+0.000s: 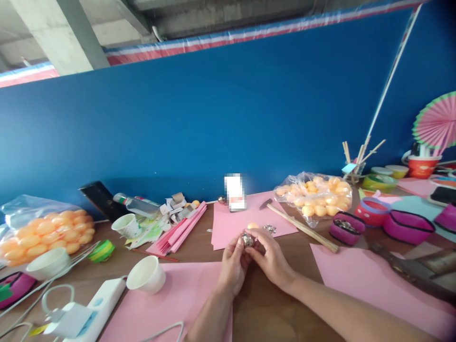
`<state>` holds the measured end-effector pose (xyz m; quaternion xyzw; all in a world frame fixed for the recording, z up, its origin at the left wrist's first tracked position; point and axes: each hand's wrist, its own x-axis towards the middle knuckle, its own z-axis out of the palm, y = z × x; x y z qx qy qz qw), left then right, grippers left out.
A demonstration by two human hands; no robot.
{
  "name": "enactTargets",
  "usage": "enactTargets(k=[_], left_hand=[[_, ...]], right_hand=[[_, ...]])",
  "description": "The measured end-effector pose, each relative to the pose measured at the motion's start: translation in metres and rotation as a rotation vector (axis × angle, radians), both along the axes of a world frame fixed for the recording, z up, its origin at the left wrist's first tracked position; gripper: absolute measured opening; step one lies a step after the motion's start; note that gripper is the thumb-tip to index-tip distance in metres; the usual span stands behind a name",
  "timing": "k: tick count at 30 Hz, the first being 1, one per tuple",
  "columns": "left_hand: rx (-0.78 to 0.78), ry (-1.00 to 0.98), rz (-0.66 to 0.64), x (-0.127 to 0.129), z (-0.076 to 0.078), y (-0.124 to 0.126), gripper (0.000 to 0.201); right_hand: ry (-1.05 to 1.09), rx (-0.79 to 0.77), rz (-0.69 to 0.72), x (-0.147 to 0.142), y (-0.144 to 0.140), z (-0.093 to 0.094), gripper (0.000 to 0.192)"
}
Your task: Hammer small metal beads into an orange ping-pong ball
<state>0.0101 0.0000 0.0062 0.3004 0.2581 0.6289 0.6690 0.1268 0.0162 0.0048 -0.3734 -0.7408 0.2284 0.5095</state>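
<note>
I keep the small silver ball (247, 240) pinched firmly between the fingertips of my left hand (233, 266) and right hand (271, 256), low over the surface (270, 308), so it cannot roll away.

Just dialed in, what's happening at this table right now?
A person holds a small shiny silver ball between the fingertips of both hands, left hand and right hand, above the wooden table. Just beyond lies a pink paper sheet with one orange ball and a small metal piece on it. A hammer rests to the right, near a bag of orange balls.
</note>
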Motion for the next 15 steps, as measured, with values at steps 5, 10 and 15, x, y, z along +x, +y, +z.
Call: enactTargets(k=[5,10,15], left_hand=[[0.019,0.016,-0.015,0.0011,0.0038,-0.0007,0.029],[-0.001,0.05,-0.001,0.0024,0.0036,-0.0015,0.029],[-0.044,0.005,-0.012,0.0004,-0.0021,-0.0014,0.031]], right_hand=[[0.025,-0.004,0.003,0.0002,0.0004,-0.0012,0.031],[0.024,0.001,-0.009,0.0008,0.0004,0.0007,0.03],[-0.032,0.039,0.004,0.0008,-0.0006,0.0053,0.031]])
